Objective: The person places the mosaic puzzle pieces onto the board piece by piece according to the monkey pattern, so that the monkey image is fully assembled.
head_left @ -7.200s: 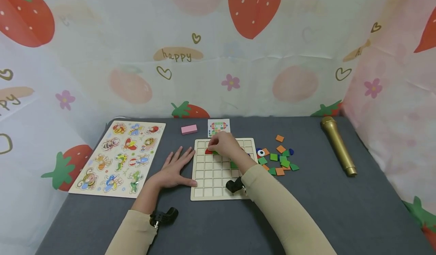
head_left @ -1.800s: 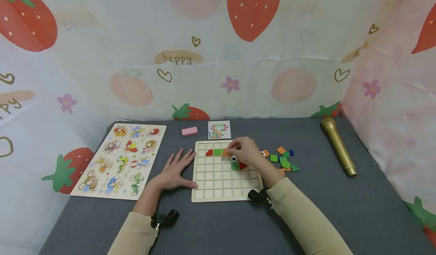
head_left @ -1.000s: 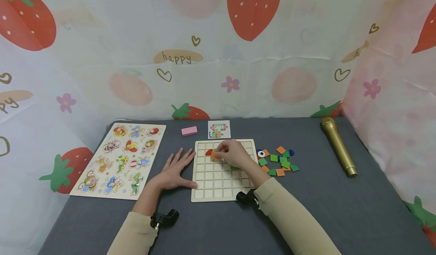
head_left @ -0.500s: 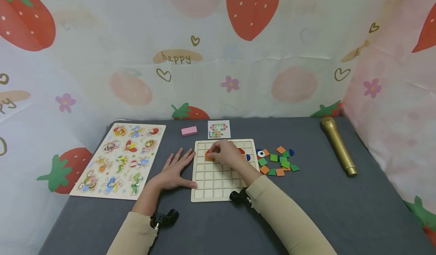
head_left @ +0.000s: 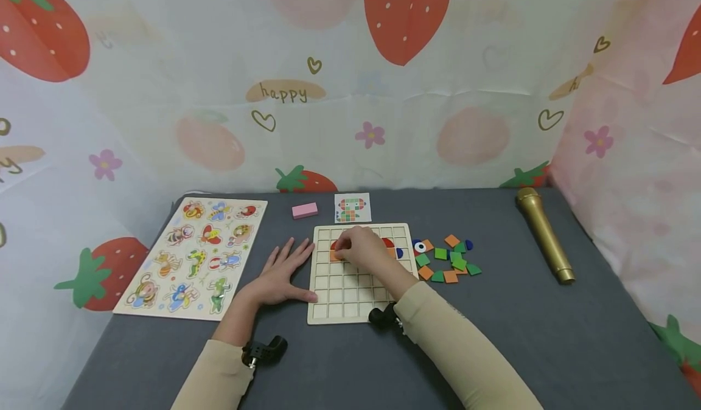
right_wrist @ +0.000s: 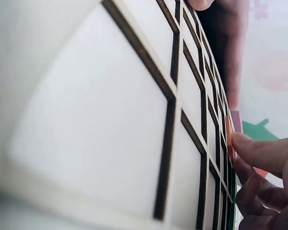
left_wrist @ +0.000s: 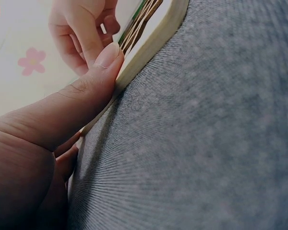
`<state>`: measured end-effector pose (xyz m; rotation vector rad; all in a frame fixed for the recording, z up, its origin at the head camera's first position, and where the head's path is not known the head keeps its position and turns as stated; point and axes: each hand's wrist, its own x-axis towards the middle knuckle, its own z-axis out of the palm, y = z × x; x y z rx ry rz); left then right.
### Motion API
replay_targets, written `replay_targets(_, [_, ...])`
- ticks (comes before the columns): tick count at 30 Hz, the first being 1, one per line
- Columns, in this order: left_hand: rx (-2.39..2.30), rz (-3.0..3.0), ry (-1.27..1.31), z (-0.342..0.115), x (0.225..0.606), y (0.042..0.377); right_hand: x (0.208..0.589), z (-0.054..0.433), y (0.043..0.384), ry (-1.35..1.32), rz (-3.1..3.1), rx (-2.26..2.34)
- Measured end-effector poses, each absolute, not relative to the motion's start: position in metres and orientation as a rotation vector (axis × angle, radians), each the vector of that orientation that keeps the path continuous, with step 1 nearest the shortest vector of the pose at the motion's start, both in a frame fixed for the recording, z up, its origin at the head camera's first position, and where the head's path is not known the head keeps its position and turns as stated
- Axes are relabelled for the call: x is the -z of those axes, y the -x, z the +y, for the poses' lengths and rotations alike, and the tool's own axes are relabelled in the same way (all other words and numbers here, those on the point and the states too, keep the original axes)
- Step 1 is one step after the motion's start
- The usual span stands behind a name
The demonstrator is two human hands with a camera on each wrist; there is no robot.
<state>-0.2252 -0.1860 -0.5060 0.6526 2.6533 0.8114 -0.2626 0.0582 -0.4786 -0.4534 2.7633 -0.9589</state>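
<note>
My right hand (head_left: 362, 249) is over the upper part of a pale wooden grid board (head_left: 342, 296), pinching an orange square tile (head_left: 332, 255) at a cell near the left side. In the right wrist view the thumb meets the edge of that orange tile (right_wrist: 230, 136), low against the grid. A red tile (head_left: 333, 244) peeks out just above it. Right of the hand, a red tile (head_left: 387, 242) and a blue half-round tile (head_left: 399, 253) lie in the grid; my palm hides others. My left hand (head_left: 280, 277) lies spread, its thumb (left_wrist: 108, 56) touching the board's left edge.
Loose green, orange and blue tiles (head_left: 440, 253) lie right of the board. Behind it are a patterned card (head_left: 352, 208) and a pink block (head_left: 304, 210). A picture puzzle board (head_left: 188, 258) lies left; a gold microphone (head_left: 544, 235) lies far right.
My right hand has moved left across the board with the orange tile, then stopped at the left cell over the last half second. My left hand stays put.
</note>
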Motion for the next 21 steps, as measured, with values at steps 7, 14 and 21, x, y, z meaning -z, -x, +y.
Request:
replay_targets(7, [-0.808, 2.649, -0.643, -0.185, 0.506, 0.226, 0.474, 0.074, 0.259, 0.430, 2.731, 1.070])
replay_targets(14, [-0.821, 2.648, -0.638, -0.184, 0.505, 0.224, 0.469, 0.102, 0.254, 0.402, 2.723, 1.209])
replay_targets(21, [-0.827, 2.647, -0.631, -0.184, 0.504, 0.224, 0.465, 0.131, 0.248, 0.365, 2.765, 1.219])
